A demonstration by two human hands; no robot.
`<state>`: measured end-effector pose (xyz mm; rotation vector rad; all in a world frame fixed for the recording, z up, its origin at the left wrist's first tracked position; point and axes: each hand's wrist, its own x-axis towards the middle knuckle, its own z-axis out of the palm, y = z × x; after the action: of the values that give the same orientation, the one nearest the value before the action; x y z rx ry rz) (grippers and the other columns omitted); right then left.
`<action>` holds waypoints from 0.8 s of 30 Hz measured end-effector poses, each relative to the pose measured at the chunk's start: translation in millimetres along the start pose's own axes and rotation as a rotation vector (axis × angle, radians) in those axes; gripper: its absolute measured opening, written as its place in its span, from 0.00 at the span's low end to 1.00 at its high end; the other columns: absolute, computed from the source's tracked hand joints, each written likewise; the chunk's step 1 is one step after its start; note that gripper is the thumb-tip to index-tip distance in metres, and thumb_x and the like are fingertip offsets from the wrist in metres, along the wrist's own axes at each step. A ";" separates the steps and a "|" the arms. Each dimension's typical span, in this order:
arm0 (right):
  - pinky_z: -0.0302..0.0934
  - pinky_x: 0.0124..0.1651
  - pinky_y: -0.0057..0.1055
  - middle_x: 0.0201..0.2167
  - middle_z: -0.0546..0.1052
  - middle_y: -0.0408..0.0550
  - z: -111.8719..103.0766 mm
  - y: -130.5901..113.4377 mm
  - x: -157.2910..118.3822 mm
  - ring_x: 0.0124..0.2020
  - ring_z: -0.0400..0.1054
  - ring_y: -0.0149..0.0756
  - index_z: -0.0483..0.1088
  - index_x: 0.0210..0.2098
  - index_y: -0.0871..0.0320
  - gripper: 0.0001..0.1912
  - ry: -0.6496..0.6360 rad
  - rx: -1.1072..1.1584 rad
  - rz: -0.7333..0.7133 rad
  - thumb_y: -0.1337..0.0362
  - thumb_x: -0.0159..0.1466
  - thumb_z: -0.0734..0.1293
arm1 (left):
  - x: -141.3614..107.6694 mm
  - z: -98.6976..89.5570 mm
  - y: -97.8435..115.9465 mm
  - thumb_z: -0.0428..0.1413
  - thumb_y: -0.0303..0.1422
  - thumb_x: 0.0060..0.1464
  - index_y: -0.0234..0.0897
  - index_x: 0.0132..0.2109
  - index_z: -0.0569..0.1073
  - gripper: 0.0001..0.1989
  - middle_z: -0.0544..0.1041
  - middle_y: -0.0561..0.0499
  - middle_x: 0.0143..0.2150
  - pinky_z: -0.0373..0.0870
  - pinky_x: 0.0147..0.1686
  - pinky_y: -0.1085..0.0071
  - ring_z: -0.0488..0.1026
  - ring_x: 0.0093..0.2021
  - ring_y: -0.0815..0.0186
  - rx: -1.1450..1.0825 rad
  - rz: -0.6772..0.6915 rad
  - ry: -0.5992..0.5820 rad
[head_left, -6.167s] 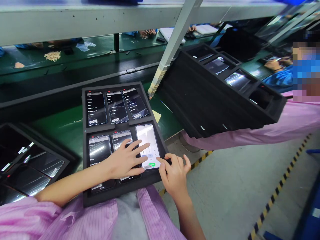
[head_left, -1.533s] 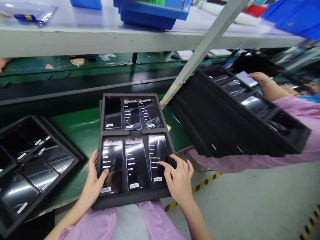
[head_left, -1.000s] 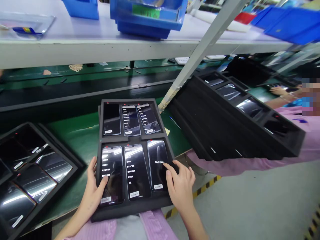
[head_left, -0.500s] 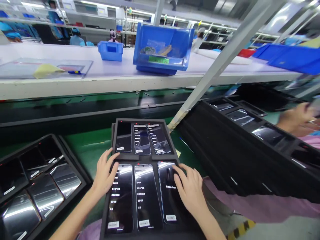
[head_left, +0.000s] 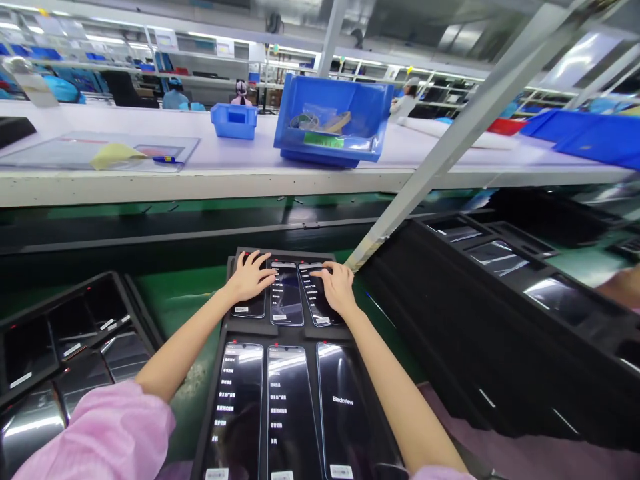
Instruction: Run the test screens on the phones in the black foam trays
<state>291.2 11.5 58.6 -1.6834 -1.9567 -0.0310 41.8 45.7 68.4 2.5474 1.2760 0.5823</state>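
A black foam tray [head_left: 300, 332] holds several phones in two rows. My left hand [head_left: 250, 279] has its fingers spread over the dark back-left phone [head_left: 247, 300], a fingertip reaching the back-middle phone [head_left: 286, 303], which shows a menu. Over the upper part of the back-right phone [head_left: 317, 300] rests my right hand [head_left: 337, 287], index finger extended onto its screen. Nothing is held by either hand. In the front row, the left phone [head_left: 239, 413] and middle phone [head_left: 293, 413] show menus, and the right phone [head_left: 343, 420] reads "Blackview".
Another phone tray [head_left: 135, 293] lies at the left. Black trays with phones [head_left: 500, 260] stand at the right. A slanted metal post [head_left: 425, 170] rises beside my tray. On the white shelf [head_left: 200, 187] are two blue bins [head_left: 335, 100]. Part of another person's hand [head_left: 623, 287] shows at the right edge.
Both my hands have moved from the front row of phones up to the back row. The view has shifted slightly, and the other person's hand is further out of view.
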 end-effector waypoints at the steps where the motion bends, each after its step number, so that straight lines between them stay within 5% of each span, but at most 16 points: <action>1: 0.46 0.57 0.44 0.44 0.68 0.48 0.8 0.6 0.2 0.50 0.57 0.38 0.76 0.38 0.50 0.27 -0.006 0.001 0.005 0.60 0.68 0.45 | 0.0 0.9 -0.5 0.46 0.40 0.58 0.48 0.47 0.75 0.16 0.62 0.49 0.62 0.36 0.59 0.43 0.51 0.63 0.49 0.006 0.001 -0.007; 14: 0.43 0.59 0.47 0.45 0.68 0.50 -5.4 -4.7 -3.5 0.51 0.57 0.40 0.76 0.38 0.51 0.25 -0.015 -0.036 0.015 0.63 0.67 0.48 | -4.9 -3.3 5.2 0.45 0.38 0.60 0.47 0.52 0.71 0.17 0.58 0.47 0.64 0.38 0.60 0.45 0.49 0.64 0.51 0.095 -0.061 0.025; 18: 0.44 0.58 0.47 0.46 0.67 0.50 -27.7 -18.6 -45.3 0.51 0.57 0.40 0.76 0.39 0.52 0.26 0.014 -0.018 0.040 0.65 0.67 0.46 | -53.2 -6.5 19.0 0.40 0.35 0.62 0.43 0.52 0.70 0.18 0.60 0.46 0.62 0.45 0.59 0.49 0.51 0.63 0.55 0.030 -0.180 0.168; 24: 0.41 0.60 0.47 0.45 0.68 0.48 -55.2 -63.7 -132.6 0.50 0.58 0.38 0.75 0.38 0.50 0.25 -0.161 0.081 -0.119 0.66 0.67 0.47 | -161.3 -6.6 49.4 0.39 0.33 0.61 0.43 0.44 0.76 0.19 0.64 0.45 0.58 0.53 0.54 0.50 0.54 0.60 0.54 -0.026 -0.070 0.191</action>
<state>262.2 -142.4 71.0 -1.5578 -2.1452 0.1415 -13.2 -113.2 53.4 2.4635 1.4028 0.8378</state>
